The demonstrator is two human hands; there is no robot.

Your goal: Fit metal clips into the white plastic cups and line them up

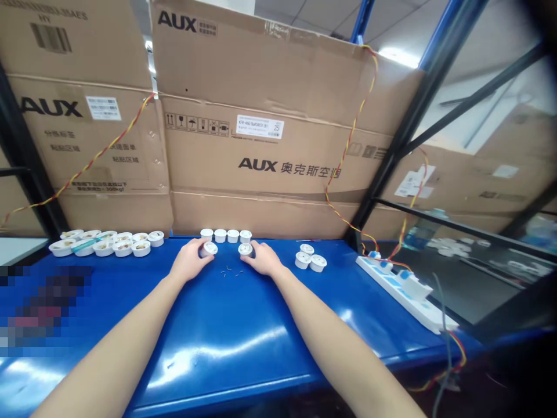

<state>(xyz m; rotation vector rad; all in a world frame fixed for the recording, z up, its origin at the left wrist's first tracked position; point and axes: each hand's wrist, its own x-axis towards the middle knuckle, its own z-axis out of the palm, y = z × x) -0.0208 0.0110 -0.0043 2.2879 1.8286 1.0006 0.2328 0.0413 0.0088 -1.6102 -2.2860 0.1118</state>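
Clock centre: the small metal pieces, loose on the blue bench; 12 points away from the person.
Left hand: at 10, thumb and fingers closed round the side of one lidded white cup.
Right hand: at 1, its grip narrow round a second lidded cup; the hands are apart, with the metal pieces lying nearer the person, between them.
Held cups: both upright, lids up; whether either bottom touches the bench, I cannot tell.
Back row: at 12, four white lidded cups side by side, just beyond the held pair.
Trio: between 2 and 3, three lidded cups in a close cluster.
Open cups: between 9 and 10, a close group of white cups, several with yellowish or brownish contents; a teal tool lies across some rims.
Power strip: toward 3, white, on the bench's edge with plugs in it.
Backdrop: at 12, AUX cardboard stands upright, a red-and-yellow twisted cord hanging before it.
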